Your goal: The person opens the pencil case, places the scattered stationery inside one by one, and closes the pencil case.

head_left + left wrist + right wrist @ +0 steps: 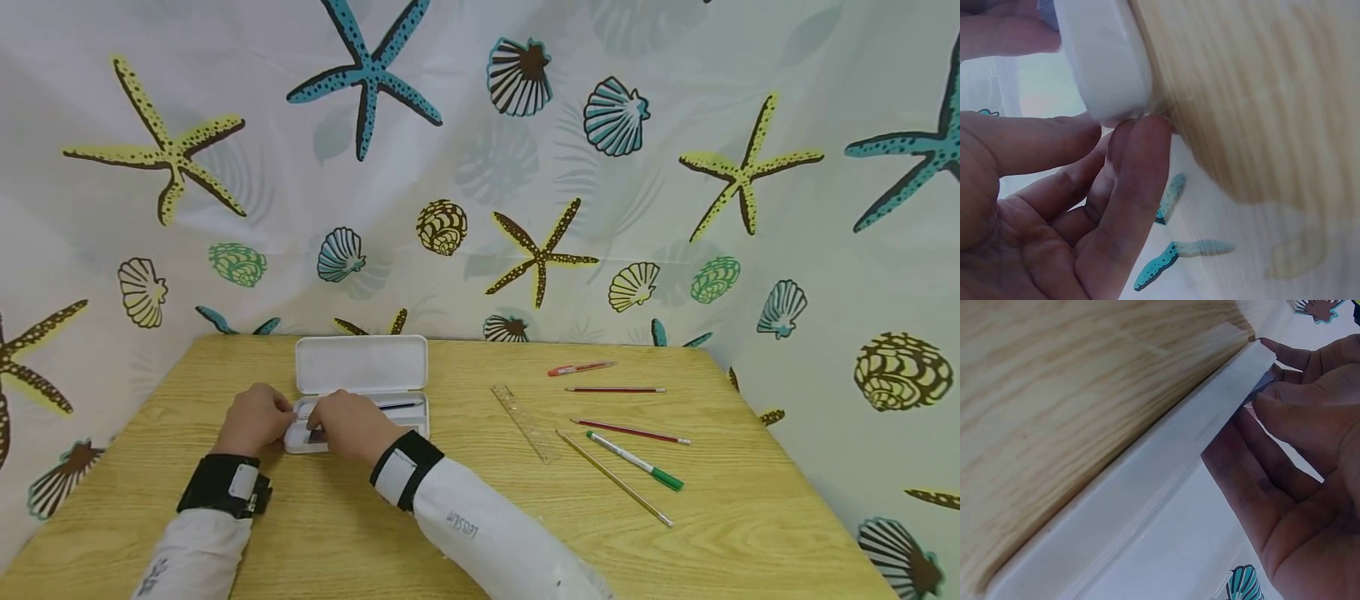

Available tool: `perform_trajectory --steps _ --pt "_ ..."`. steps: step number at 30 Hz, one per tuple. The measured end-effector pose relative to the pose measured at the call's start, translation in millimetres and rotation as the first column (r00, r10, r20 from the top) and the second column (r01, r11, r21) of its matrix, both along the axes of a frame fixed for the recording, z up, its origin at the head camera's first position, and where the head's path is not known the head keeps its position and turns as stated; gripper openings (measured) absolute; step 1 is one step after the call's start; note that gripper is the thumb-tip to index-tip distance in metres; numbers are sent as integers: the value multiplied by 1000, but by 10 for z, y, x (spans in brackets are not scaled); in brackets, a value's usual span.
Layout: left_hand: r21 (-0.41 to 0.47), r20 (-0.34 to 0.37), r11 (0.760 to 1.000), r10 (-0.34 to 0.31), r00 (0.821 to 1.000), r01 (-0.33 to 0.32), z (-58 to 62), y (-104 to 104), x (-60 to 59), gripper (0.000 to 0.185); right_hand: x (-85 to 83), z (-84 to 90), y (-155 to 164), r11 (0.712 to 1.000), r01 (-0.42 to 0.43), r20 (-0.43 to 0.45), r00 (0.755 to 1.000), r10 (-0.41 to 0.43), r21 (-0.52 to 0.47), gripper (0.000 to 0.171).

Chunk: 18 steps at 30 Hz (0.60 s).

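Wooden table (465, 533) with a seashell and starfish curtain (570, 167) hung behind it, and a white pencil case (362, 364) sits open near the back left with its lid up. Both hands are right at the case's front left corner: the left hand (253, 419) has its fingertips on the outside end of the case, fingers pretty much straight, while the right hand (351, 425) pinches a small dark thing (318, 435) inside it. Off to the right of the case are a clear ruler (527, 422), a green pen (636, 461) and a few pencils (628, 431).
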State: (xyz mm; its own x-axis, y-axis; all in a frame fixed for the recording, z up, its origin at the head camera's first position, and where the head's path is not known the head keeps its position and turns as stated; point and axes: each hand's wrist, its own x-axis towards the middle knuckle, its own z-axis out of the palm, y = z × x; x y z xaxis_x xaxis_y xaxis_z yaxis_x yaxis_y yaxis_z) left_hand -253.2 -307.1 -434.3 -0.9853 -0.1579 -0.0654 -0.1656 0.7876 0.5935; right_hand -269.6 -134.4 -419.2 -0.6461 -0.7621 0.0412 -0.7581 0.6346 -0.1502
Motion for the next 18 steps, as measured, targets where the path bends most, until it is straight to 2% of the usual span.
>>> perform_trajectory --steps 11,18 --pt "-1 6 1000 1 1000 -1 18 10 3 18 4 -11 13 1000 6 7 1000 -5 -12 25" --pt "5 6 1000 1 1000 -1 10 3 6 17 20 7 24 1000 12 13 1000 -12 -7 20"
